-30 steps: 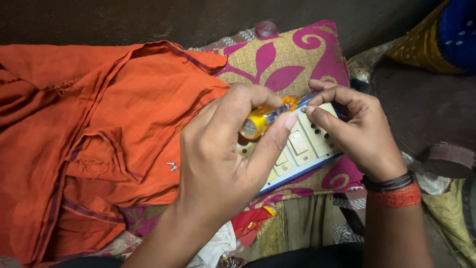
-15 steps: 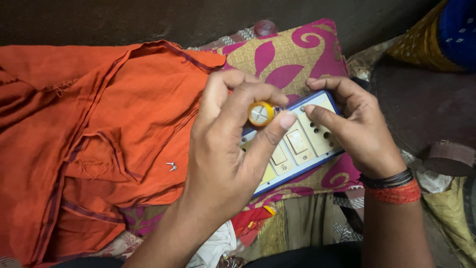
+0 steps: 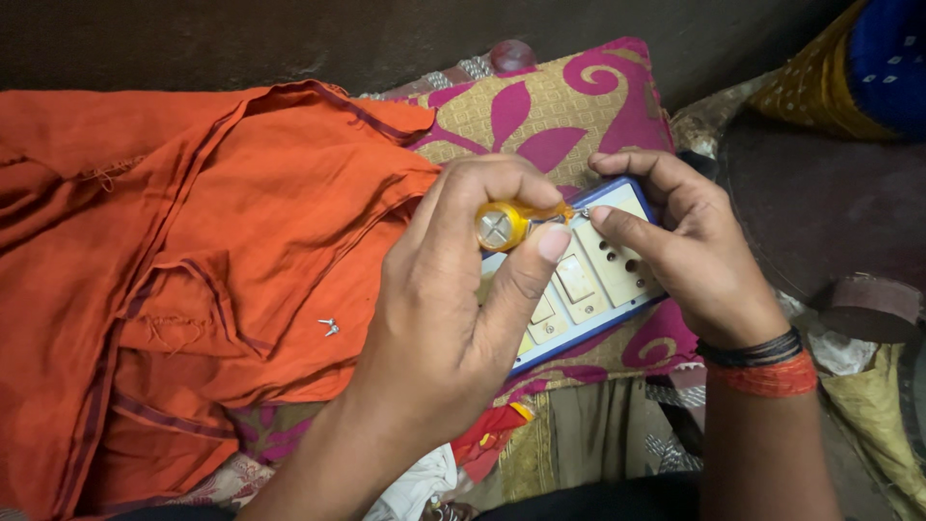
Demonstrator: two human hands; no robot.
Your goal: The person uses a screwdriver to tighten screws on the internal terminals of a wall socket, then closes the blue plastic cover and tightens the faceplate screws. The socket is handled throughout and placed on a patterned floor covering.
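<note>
Fingers of the left hand (image 3: 439,338) are wrapped around a yellow-handled screwdriver (image 3: 503,225), the thumb and forefinger pinching the handle so it can be turned, with its tip laid against the top of a switch board (image 3: 588,280). The cream board with its blue rim is steadied by the right hand (image 3: 690,260), whose fingers are curled over its far edge to keep it from sliding. It is propped on a patterned cushion (image 3: 540,116), beside an orange cloth (image 3: 193,270).

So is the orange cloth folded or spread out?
Spread out, rumpled: the orange cloth lies open across the patterned cushion, with creases but no neat folds.
</note>
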